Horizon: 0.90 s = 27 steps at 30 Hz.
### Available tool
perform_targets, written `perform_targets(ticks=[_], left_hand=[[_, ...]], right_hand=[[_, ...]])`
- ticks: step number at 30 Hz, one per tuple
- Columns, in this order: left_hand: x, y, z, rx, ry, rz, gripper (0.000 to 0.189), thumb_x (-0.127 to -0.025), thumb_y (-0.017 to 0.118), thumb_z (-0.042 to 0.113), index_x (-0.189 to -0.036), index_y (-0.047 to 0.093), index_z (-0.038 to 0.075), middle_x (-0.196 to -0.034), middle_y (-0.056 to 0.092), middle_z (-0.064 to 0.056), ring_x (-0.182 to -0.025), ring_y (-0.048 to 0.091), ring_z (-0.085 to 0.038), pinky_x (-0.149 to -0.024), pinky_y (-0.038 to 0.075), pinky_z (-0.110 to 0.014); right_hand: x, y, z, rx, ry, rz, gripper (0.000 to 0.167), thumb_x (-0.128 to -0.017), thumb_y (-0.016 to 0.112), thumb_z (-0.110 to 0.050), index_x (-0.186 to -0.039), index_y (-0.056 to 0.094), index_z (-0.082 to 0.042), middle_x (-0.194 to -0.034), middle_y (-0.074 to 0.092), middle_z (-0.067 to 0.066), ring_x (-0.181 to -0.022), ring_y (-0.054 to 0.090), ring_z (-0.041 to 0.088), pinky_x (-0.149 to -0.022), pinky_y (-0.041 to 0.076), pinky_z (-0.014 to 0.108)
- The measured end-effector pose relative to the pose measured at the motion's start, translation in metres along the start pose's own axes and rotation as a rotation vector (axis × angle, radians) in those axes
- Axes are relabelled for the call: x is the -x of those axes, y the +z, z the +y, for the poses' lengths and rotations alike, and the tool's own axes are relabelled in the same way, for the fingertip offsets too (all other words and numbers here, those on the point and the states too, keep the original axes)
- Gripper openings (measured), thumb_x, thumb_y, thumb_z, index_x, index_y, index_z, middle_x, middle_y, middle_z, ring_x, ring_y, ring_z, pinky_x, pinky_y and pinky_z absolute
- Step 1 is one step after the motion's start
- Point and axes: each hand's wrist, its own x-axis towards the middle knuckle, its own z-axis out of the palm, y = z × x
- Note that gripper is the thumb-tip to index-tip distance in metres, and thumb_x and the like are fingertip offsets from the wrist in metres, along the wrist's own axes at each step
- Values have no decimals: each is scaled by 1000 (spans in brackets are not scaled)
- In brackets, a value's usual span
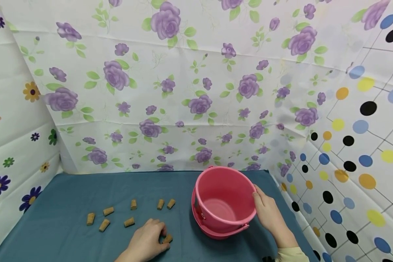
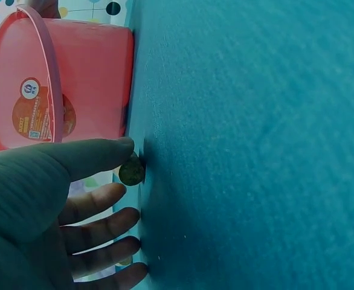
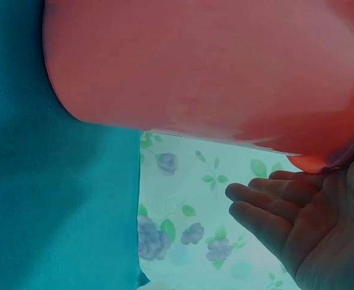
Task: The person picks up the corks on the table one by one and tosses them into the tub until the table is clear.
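Observation:
My left hand (image 1: 148,238) is low over the cloth, thumb and index finger on either side of a cork (image 1: 167,239). In the left wrist view the thumb tip is right at this cork (image 2: 131,171), and the fingers are spread apart below it. A pink bucket (image 1: 221,203) stands on the cloth with its mouth facing up and its handle lowered along the side. My right hand (image 1: 269,211) holds the bucket's rim from the right, with the thumb over the edge. In the right wrist view the other fingers (image 3: 258,223) lie below the rim.
Several more corks, such as one cork (image 1: 90,218), lie scattered over the blue-green tablecloth (image 1: 68,196) to the left of the bucket. A flowered curtain (image 1: 170,109) rises behind the table, and a dotted sheet (image 1: 353,160) hangs on the right.

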Motion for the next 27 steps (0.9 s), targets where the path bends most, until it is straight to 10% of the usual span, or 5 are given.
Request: perform_targets(ticks=[27], left_hand=[[2,5,3,-48,13,26,36,-81,95,28,-78,59,23,-79,45,5,-72,41,-14,-57,41,-36]], right_hand=[[2,3,3,-32,-26,25,61,-119,32,-39,-165,36,1,-154,55,24,-141,56,42,-112,44,63]])
